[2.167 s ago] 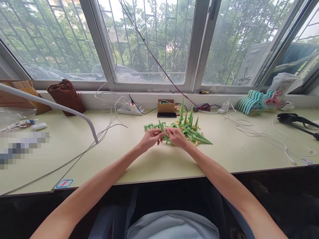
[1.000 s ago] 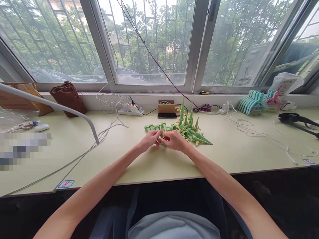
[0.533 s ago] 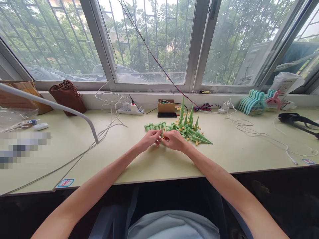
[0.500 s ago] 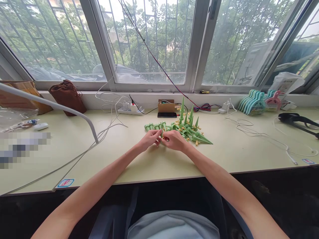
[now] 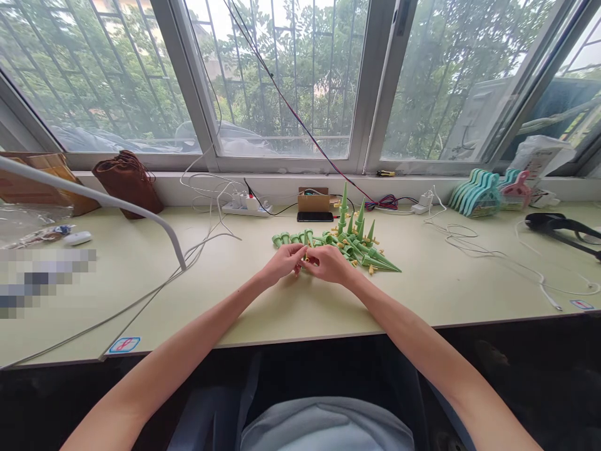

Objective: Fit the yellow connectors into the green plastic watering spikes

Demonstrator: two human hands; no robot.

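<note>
My left hand [image 5: 282, 264] and my right hand [image 5: 330, 264] meet at the middle of the pale green table [image 5: 422, 294], fingers pinched together on one small green cone-shaped plastic spike [image 5: 306, 254] with a yellow part. Just behind them lies a pile of green spikes [image 5: 361, 249] with small yellow pieces; some stand upright, others lie flat. A short row of green spikes [image 5: 288, 238] lies to the left of the pile.
A black phone [image 5: 314, 217] and a small cardboard box [image 5: 313, 200] sit behind the pile. A power strip [image 5: 246, 207] with white cables, a brown pouch [image 5: 126, 181], a white lamp arm [image 5: 98, 197], teal hangers [image 5: 474, 193] and black goggles [image 5: 558, 227] are spread along the table.
The spike that pointed up between my hands 2.2 s ago has been lowered and is now mostly hidden between my fingertips. Both hands stay in almost the same place.
</note>
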